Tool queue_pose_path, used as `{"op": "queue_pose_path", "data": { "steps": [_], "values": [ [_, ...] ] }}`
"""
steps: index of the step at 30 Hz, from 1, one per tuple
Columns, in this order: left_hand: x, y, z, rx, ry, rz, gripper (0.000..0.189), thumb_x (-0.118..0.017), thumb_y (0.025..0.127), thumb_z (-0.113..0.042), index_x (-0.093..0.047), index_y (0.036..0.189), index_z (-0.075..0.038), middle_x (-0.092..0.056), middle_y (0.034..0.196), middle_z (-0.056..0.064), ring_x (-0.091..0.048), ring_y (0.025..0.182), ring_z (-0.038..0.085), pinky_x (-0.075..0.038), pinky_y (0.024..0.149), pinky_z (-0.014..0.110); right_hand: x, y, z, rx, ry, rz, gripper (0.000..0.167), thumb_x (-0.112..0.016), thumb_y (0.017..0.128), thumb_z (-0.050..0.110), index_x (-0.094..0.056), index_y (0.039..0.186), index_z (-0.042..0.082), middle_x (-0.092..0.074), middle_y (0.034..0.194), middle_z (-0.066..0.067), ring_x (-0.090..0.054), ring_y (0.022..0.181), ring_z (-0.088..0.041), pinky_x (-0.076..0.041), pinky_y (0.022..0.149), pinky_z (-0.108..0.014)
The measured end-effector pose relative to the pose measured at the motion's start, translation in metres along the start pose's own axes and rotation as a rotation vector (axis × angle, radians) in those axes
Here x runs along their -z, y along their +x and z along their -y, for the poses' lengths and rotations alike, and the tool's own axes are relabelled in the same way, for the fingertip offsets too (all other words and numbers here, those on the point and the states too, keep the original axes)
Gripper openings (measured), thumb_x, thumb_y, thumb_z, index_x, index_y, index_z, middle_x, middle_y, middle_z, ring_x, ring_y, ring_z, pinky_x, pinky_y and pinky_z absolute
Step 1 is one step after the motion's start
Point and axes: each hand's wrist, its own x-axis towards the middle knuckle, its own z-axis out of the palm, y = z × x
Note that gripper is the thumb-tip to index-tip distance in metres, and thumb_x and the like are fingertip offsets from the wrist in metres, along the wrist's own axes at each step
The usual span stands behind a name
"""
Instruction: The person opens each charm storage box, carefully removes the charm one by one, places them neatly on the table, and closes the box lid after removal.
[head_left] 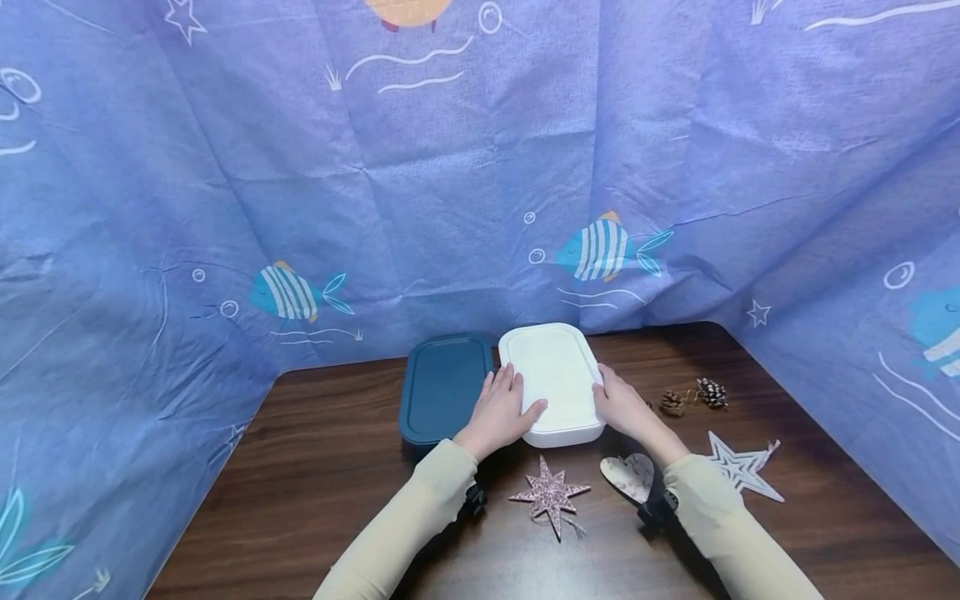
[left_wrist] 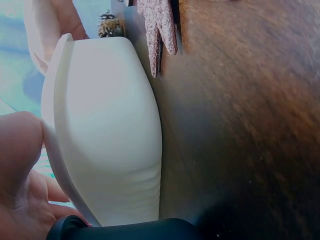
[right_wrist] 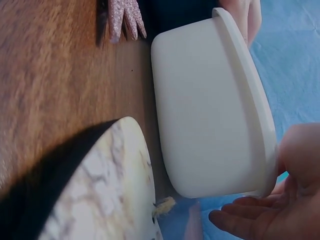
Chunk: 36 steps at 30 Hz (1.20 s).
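Observation:
A white lidded box [head_left: 564,427] stands on the table at the back, its pale lid [head_left: 557,367] on top. My left hand [head_left: 501,410] rests over the lid's left front edge, fingers extended and thumb spread toward the middle. At the right side, my right hand [head_left: 621,404] holds the lid's edge. In the right wrist view, its thumb [right_wrist: 300,150] lies at the rim and its fingers [right_wrist: 250,215] reach along the outer side. Left of the white box sits a dark blue lidded box [head_left: 447,387], close beside my left fingers.
A pink glitter star [head_left: 551,493] lies in front of the white box. A patterned heart [head_left: 630,477] lies beneath my right wrist, with a white star [head_left: 741,467] further right. Two pine cones [head_left: 711,392] lie at the back right. A blue fish-print curtain [head_left: 450,208] hangs behind the table.

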Motion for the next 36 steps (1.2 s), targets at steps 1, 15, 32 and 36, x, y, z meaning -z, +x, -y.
{"op": "queue_pose_path", "data": {
  "steps": [1, 15, 32, 36],
  "values": [
    [0.0, 0.0, 0.0, 0.002, 0.004, 0.0, 0.078, -0.042, 0.104, -0.055, -0.041, 0.149, 0.008, -0.029, 0.159, 0.027, -0.022, 0.151, 0.034, -0.012, 0.124, 0.047, 0.0, 0.0, 0.0, 0.002, 0.004, 0.0, 0.057, -0.034, 0.106, 0.016, -0.022, 0.149, -0.02, -0.033, 0.148, -0.043, -0.034, 0.138, -0.053, -0.029, 0.114, -0.061],
    [0.001, 0.001, 0.001, -0.009, -0.011, -0.002, 0.076, -0.042, 0.104, -0.055, -0.042, 0.149, 0.006, -0.03, 0.159, 0.026, -0.025, 0.15, 0.037, -0.014, 0.123, 0.049, -0.005, 0.003, 0.002, 0.019, 0.041, -0.031, 0.058, -0.033, 0.107, 0.014, -0.017, 0.153, -0.017, -0.027, 0.153, -0.04, -0.027, 0.143, -0.051, -0.023, 0.117, -0.059],
    [0.002, 0.015, -0.005, 0.053, -0.075, 0.007, 0.073, -0.047, 0.105, -0.048, -0.041, 0.148, 0.011, -0.03, 0.156, 0.033, -0.033, 0.146, 0.036, -0.018, 0.122, 0.046, -0.006, 0.005, 0.001, -0.054, 0.011, -0.101, 0.053, -0.031, 0.106, 0.01, -0.024, 0.15, -0.018, -0.031, 0.151, -0.039, -0.031, 0.141, -0.051, -0.025, 0.117, -0.057],
    [0.0, 0.019, -0.006, 0.048, -0.104, 0.015, 0.071, -0.047, 0.106, -0.044, -0.038, 0.15, 0.011, -0.027, 0.157, 0.032, -0.03, 0.148, 0.034, -0.016, 0.123, 0.046, -0.003, 0.006, -0.001, -0.074, 0.024, -0.095, 0.053, -0.03, 0.107, 0.01, -0.021, 0.151, -0.018, -0.029, 0.152, -0.039, -0.029, 0.142, -0.051, -0.024, 0.117, -0.057]
  ]
}}
